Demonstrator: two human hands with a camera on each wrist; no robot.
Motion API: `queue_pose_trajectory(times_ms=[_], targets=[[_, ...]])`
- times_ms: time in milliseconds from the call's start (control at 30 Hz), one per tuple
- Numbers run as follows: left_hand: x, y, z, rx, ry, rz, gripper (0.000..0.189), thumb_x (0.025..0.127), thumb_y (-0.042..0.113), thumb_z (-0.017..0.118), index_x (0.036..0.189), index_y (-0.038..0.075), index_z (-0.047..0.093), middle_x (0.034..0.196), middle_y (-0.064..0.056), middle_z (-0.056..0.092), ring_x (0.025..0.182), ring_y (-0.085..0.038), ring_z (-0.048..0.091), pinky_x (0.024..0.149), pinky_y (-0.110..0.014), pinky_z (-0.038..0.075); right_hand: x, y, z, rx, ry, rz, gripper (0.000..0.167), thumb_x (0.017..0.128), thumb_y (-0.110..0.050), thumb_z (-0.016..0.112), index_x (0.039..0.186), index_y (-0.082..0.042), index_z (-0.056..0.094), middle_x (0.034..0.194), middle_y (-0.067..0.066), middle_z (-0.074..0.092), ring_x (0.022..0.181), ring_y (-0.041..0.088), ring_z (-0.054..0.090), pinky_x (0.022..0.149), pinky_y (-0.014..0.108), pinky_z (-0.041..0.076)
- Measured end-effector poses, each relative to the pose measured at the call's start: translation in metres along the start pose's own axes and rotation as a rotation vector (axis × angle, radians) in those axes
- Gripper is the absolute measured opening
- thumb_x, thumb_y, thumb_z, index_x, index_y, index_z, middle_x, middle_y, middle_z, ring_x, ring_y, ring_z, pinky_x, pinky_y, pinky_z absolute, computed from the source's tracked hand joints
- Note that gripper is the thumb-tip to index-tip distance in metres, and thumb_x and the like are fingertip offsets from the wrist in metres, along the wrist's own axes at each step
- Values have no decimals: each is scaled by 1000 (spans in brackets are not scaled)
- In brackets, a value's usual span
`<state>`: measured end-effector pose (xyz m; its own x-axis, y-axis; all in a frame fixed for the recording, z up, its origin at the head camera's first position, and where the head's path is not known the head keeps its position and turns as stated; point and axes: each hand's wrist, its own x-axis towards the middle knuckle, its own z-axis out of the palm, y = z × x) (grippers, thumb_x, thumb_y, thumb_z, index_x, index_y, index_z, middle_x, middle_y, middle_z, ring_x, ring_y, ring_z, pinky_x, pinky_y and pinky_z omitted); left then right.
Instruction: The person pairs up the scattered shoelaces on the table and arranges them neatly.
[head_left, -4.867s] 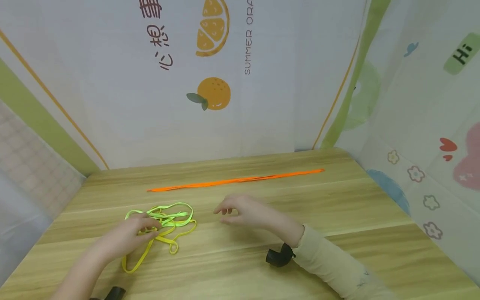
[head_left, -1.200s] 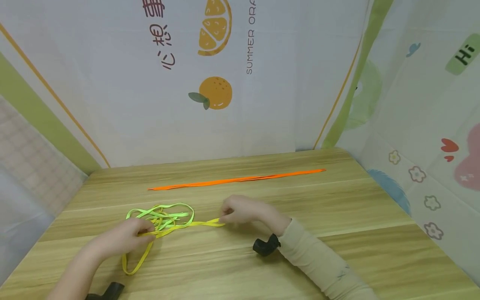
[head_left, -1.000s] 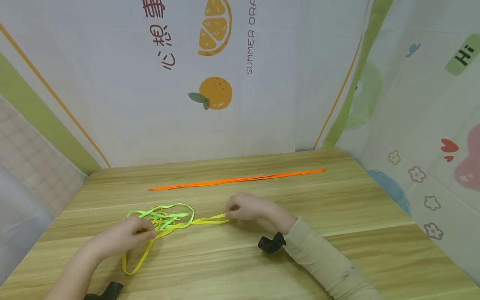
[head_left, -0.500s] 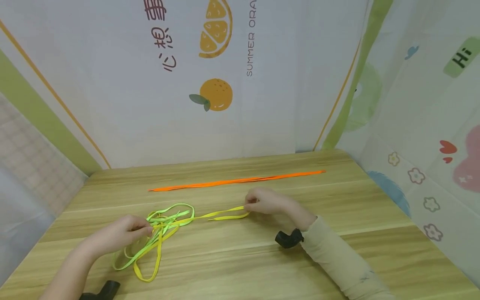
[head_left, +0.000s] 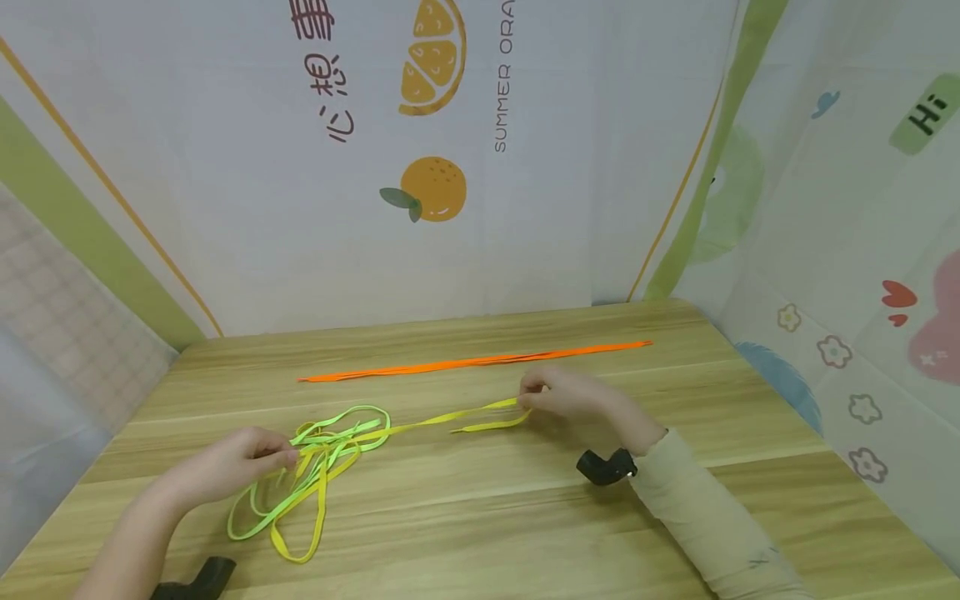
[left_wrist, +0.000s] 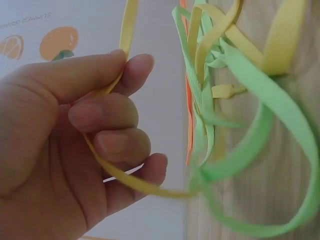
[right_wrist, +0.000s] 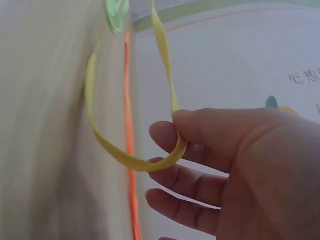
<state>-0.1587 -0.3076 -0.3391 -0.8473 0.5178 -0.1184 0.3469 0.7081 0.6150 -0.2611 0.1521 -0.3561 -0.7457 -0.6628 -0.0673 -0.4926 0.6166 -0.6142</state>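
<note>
A yellow shoelace [head_left: 438,419] runs from a loose tangle across to my right hand [head_left: 573,396]. That hand pinches it between thumb and forefinger, and the lace's short free end [right_wrist: 91,85] hangs in a curve below. My left hand [head_left: 236,467] pinches another stretch of yellow lace [left_wrist: 128,30] between thumb and forefinger; the strand passes behind the curled fingers and comes out beneath them. Beside that hand, a light green shoelace [head_left: 258,529] lies in loops, crossed by yellow loops [head_left: 321,517].
An orange shoelace [head_left: 465,362] lies stretched straight across the back of the wooden table [head_left: 480,533]. Printed cloth [head_left: 555,208] hangs behind and at both sides. A black wrist camera [head_left: 603,467] sits below the right wrist.
The right hand has moved right and slightly back, drawing the yellow lace out of the tangle; its free end has come loose. Green and yellow loops near the left hand have shifted.
</note>
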Motion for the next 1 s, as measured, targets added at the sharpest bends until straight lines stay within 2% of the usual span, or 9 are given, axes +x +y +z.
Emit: queue_pose_trajectory(times_ms=[167,333,400,600,800,933,1000], targets=[[-2,-3,-3,0,3,-3,23,100,21,52,100,4,67,97,-4,66,91,-23,60,70,-33,49,-10,5,-15,44,-2,64,19,99,-28,55,88,-17,66,89,-1,60,73,17,47,66,35,40],[-2,-6,-5,-4,5,-13,23,101,19,51,101,2,67,99,-6,66,93,-27,60,69,-35,50,-17,12,-29,71,14,117,23,99,-29,55,92,-11,68,94,0,60,85,19,51,75,38,41],[-2,-8,-6,0,11,-15,23,101,18,51,100,2,67,97,-6,66,90,-24,59,68,-34,49,-19,16,-33,74,21,110,23,99,-28,55,94,-9,68,96,-1,61,90,20,52,79,39,41],[1,-10,-8,-16,26,-7,22,101,18,51,97,3,66,85,-2,61,76,-13,50,63,-30,45,-24,30,-43,89,40,111,29,98,-31,56,92,-5,67,93,5,62,88,25,52,77,41,42],[3,-18,-13,-25,30,-20,24,101,18,50,101,1,67,96,-6,65,89,-22,59,71,-34,49,-29,44,-51,136,74,113,31,98,-28,55,90,0,65,92,10,62,94,28,53,82,45,41],[4,-26,-18,-46,28,-31,25,101,18,49,103,0,66,100,-8,65,95,-26,60,74,-38,50,-32,52,-54,148,93,124,28,99,-25,54,90,0,65,93,10,62,95,26,53,85,46,41],[6,-30,-19,-53,33,-24,24,102,17,49,101,1,66,96,-7,64,89,-20,58,70,-35,49,-34,54,-56,147,103,133,28,99,-24,55,90,0,65,95,11,63,96,27,54,85,47,41]])
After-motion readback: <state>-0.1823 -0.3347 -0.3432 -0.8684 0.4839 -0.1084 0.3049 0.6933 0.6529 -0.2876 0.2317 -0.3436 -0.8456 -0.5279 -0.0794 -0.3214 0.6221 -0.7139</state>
